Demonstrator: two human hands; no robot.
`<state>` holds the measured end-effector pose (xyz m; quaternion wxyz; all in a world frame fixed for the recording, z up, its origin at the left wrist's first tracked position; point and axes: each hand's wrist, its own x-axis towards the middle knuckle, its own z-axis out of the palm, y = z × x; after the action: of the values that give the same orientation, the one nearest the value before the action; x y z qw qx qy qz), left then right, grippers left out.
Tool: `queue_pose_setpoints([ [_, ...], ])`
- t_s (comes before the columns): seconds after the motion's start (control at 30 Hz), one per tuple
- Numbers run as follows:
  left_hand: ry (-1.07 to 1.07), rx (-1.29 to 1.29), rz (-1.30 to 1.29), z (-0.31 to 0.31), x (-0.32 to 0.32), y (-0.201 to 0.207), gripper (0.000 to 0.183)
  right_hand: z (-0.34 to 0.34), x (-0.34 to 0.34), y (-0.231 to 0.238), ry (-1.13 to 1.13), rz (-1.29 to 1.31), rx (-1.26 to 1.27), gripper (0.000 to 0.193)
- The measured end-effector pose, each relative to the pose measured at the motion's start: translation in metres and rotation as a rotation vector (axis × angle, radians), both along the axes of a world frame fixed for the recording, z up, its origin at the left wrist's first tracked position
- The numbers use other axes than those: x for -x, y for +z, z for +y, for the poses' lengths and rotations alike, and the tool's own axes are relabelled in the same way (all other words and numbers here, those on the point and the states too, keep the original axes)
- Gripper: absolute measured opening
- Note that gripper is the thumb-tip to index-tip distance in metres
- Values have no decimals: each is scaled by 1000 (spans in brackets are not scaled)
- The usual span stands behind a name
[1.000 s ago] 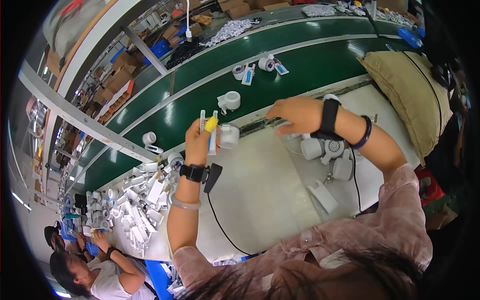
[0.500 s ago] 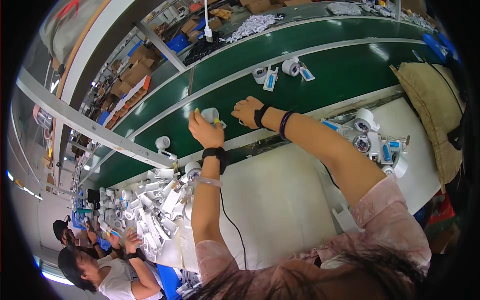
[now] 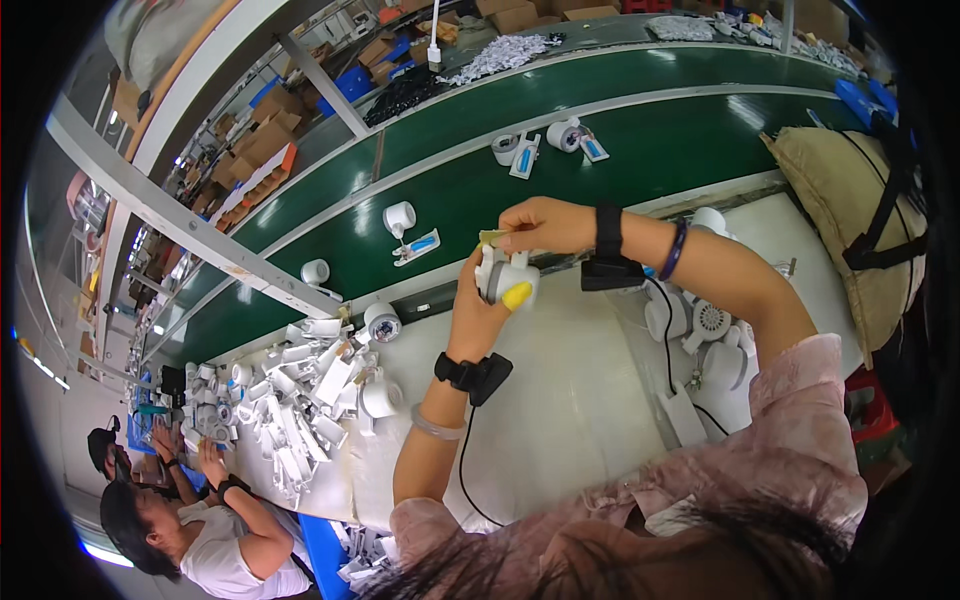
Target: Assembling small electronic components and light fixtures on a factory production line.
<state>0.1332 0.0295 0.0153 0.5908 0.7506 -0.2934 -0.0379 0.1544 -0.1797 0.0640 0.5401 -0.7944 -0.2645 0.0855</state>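
My left hand (image 3: 480, 315) is wrapped round a white round plastic housing (image 3: 493, 281), held above the near edge of the green belt. A yellow finger cover shows on its thumb. From the right, my right hand (image 3: 548, 226) reaches over with bent fingers, its fingertips pinched at the housing's upper edge; the exact spot they grip is partly hidden. On the belt beyond my left hand lies a white cylinder unit (image 3: 399, 216) with a blue battery piece (image 3: 418, 246) beside it.
A heap of white plastic parts (image 3: 300, 400) covers the left of the pale table (image 3: 550, 400). More white units (image 3: 710, 320) lie under my right forearm. Two further units (image 3: 506, 150) rest on the green belt (image 3: 640, 170). A white metal post (image 3: 190, 245) slants at left; co-workers (image 3: 220, 540) sit beyond.
My left hand has drawn back from the belt and turned, with a white housing in it. My right hand has moved over to that housing. The cylinder unit beside my left hand is now fully visible.
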Motion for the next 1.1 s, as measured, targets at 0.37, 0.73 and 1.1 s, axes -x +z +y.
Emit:
queue_pose_setpoints([
  [0.37, -397, 510, 841, -6, 91, 28, 36, -22, 169, 15, 131, 520, -575, 26],
  [0.73, -254, 394, 565, -30, 121, 21, 37, -8, 216, 7, -462, -613, 470, 11],
  [1.1, -262, 416, 694, -40, 135, -1, 34, -2, 210, -34, -676, -833, 228, 21],
])
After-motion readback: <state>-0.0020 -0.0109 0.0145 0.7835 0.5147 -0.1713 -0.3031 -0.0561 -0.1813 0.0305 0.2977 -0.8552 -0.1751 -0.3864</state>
